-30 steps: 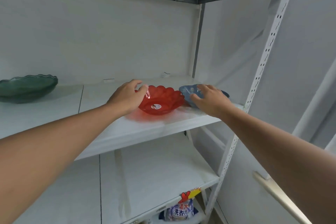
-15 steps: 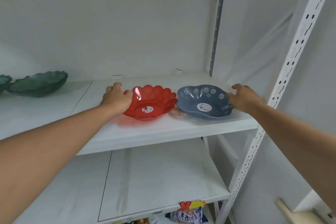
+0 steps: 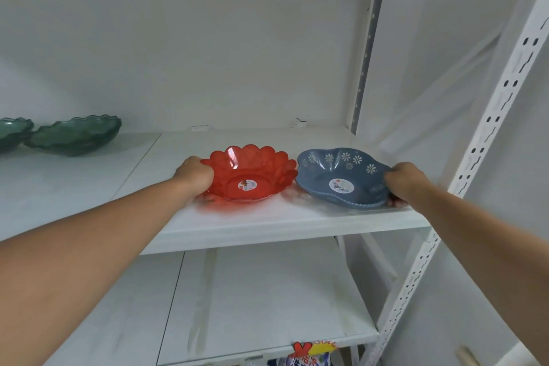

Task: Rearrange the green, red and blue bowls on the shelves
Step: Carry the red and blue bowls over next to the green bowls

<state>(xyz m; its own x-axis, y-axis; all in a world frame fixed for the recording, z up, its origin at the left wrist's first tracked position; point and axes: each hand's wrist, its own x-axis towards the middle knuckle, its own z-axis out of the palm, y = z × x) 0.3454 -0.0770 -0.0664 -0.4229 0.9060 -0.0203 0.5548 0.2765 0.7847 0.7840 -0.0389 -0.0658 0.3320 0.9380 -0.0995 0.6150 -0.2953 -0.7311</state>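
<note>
We see the left hand point(image 3: 194, 174) gripping the red bowl point(image 3: 249, 177) and the right hand point(image 3: 405, 179) gripping the blue bowl point(image 3: 341, 177), side by side on the shelf point(image 3: 282, 224), two green bowls point(image 3: 74, 135) well left.

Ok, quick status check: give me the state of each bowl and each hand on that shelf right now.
red bowl: upright on the shelf, left rim gripped.
blue bowl: upright on the same shelf, beside the red one, right rim gripped.
green bowls: two, upright, far left, untouched.
left hand: closed on the red bowl's rim.
right hand: closed on the blue bowl's rim.
</note>
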